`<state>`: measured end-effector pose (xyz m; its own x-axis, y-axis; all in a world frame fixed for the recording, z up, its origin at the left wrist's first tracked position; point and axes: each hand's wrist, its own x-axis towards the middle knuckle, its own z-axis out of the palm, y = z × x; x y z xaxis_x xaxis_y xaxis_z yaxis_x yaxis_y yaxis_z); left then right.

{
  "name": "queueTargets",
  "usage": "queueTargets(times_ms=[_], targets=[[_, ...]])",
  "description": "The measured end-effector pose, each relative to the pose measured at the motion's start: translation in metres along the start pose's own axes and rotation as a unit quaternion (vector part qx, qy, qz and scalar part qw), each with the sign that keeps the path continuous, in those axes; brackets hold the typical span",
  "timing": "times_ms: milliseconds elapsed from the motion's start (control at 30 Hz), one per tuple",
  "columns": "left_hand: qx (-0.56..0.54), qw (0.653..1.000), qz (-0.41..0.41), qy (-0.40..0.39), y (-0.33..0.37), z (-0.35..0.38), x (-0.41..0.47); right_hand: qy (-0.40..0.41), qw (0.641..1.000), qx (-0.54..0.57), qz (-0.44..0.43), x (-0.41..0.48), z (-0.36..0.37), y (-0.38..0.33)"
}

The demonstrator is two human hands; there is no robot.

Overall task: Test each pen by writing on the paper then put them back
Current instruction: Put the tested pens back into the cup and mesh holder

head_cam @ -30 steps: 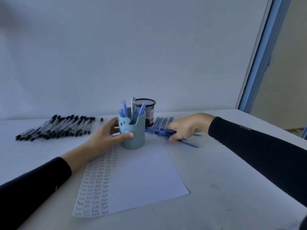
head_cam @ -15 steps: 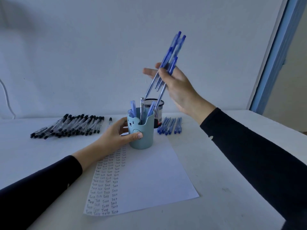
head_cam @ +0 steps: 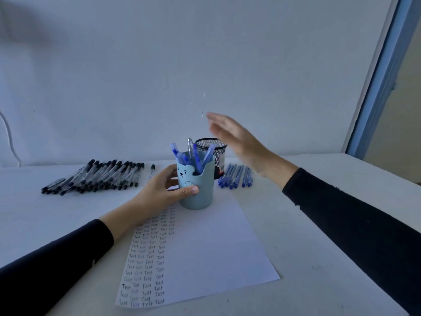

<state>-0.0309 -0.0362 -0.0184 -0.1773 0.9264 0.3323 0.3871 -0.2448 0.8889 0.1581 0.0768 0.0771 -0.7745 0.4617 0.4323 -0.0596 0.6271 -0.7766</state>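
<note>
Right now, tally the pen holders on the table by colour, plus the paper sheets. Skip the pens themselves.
Light blue holder: 1
Black mesh holder: 1
Paper sheet: 1
Total: 3

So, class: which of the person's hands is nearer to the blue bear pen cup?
Left. The left hand grips the blue bear cup from its left side; the right hand hovers open in the air, up and to the cup's right.
</note>
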Motion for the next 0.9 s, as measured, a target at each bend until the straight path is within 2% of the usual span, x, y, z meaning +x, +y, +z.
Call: queueTargets(times_ms=[67, 100, 133, 167, 200, 267, 300, 367, 433, 567, 733, 900], targets=[[0.000, 1.000, 0.000, 0.001, 0.001, 0.001, 0.000, 0.081, 0.996, 0.046, -0.002, 0.006, -0.017, 0.012], [0.000, 1.000, -0.001, 0.001, 0.001, 0.001, 0.000, 0.114, 0.993, 0.021, 0.002, 0.008, -0.027, 0.024], [-0.001, 1.000, -0.001, 0.001, 0.001, 0.001, 0.000, 0.111, 0.992, -0.058, 0.016, 0.006, -0.036, 0.036], [-0.002, 1.000, -0.001, -0.001, 0.001, 0.002, 0.000, 0.069, 0.982, -0.169, 0.039, 0.005, -0.044, 0.052], [-0.002, 1.000, 0.000, -0.002, 0.001, 0.001, -0.001, 0.003, 0.956, -0.287, 0.068, 0.002, -0.050, 0.066], [-0.002, 1.000, -0.001, -0.002, 0.000, 0.001, -0.001, -0.140, 0.866, -0.467, 0.114, -0.003, -0.055, 0.087], [-0.001, 1.000, -0.001, 0.000, 0.000, 0.000, -0.001, -0.190, 0.837, -0.499, 0.118, -0.004, -0.054, 0.091], [0.002, 1.000, 0.000, 0.002, 0.000, 0.000, 0.000, -0.249, 0.824, -0.499, 0.100, -0.003, -0.049, 0.088], [0.003, 1.000, 0.002, 0.003, -0.001, 0.000, 0.001, -0.266, 0.824, -0.491, 0.095, 0.004, -0.043, 0.088], [0.001, 1.000, -0.001, -0.002, -0.002, -0.001, 0.001, -0.285, 0.795, -0.517, 0.143, 0.014, -0.036, 0.084], [0.000, 1.000, 0.002, -0.001, -0.001, 0.000, 0.002, -0.350, 0.794, -0.461, 0.185, 0.026, -0.045, 0.079], [0.002, 1.000, 0.005, 0.000, 0.001, 0.001, 0.001, -0.334, 0.810, -0.411, 0.252, 0.027, -0.054, 0.077]])
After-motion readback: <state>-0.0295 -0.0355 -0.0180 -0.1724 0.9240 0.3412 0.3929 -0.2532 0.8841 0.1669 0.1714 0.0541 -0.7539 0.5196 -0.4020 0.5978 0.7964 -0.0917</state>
